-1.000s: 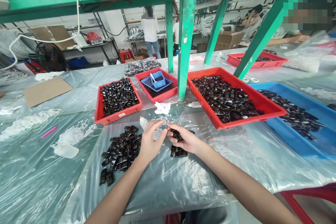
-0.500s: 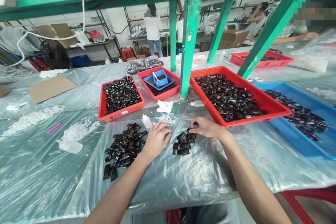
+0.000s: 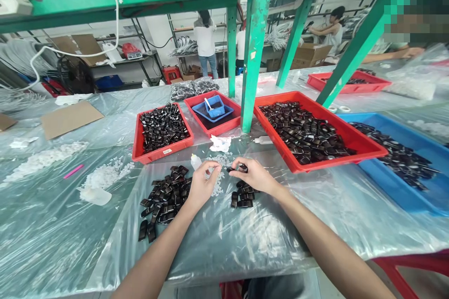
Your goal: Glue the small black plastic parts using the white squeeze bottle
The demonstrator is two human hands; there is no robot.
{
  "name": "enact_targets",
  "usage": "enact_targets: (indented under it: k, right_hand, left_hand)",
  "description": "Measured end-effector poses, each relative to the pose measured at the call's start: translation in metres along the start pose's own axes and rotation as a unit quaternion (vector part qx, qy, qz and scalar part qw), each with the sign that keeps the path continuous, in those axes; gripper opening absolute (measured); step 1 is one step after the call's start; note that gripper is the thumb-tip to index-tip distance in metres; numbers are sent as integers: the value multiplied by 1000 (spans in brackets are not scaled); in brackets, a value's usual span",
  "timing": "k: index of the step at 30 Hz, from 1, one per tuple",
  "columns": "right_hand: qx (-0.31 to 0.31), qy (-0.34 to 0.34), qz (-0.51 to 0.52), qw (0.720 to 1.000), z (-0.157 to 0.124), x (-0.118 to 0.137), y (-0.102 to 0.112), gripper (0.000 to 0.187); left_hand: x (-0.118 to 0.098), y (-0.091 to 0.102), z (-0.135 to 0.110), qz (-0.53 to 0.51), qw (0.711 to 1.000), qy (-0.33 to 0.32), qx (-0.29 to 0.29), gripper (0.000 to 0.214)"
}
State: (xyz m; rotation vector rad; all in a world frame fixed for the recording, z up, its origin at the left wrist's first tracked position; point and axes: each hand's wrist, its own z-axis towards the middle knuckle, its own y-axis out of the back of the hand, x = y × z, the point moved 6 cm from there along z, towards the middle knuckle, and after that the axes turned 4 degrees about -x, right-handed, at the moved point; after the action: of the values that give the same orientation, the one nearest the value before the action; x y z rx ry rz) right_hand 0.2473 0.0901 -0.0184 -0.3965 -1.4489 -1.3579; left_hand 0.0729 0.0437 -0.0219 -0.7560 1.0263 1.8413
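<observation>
My left hand (image 3: 204,183) is closed, thumb and forefinger pinched together over small translucent white pieces (image 3: 219,186). Whatever sits between those fingertips is too small to make out. Facing it, my right hand (image 3: 255,176) grips a glossy black plastic piece (image 3: 242,167) between thumb and fingers. Below the right hand lies a small group of similar black pieces (image 3: 244,203). A larger loose pile of black pieces (image 3: 168,196) is left of my left hand, and a small squeeze bottle (image 3: 195,161) stands just behind that hand.
A red tray of black pieces (image 3: 163,150) stands back left; a larger red tray (image 3: 298,166) and a blue tray (image 3: 386,191) are at the right. A red tray (image 3: 213,131) holds blue containers. A green post (image 3: 250,65) rises behind. Other people work farther back.
My right hand has moved left and lifted a black piece from near the small group. My left hand has turned, and its fingers have come together in a pinch.
</observation>
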Motion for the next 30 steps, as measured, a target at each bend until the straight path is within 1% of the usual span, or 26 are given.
enact_targets:
  k: [3, 5, 10, 16, 23, 28, 30]
  right_hand:
    - [8, -1, 35, 999, -1, 2, -8, 24]
    - [9, -7, 45, 999, -1, 3, -9, 25]
    - [13, -8, 53, 998, -2, 5, -8, 25]
    - [10, -6, 47, 999, -2, 5, -7, 26]
    - [18, 3, 35, 999, -3, 5, -8, 24]
    - [2, 9, 29, 1000, -3, 9, -3, 26]
    - [5, 15, 22, 1000, -3, 10, -4, 25]
  left_hand:
    - [7, -1, 1, -61, 996, 58, 8, 18]
    - [8, -4, 1, -79, 994, 76, 21, 22]
    - [7, -8, -1, -92, 992, 83, 30, 28]
    - [7, -6, -1, -99, 991, 90, 24, 27]
    - [8, -6, 0, -114, 987, 107, 24, 29]
    - [9, -7, -1, -117, 986, 117, 27, 31]
    - [9, -8, -2, -117, 985, 119, 32, 31]
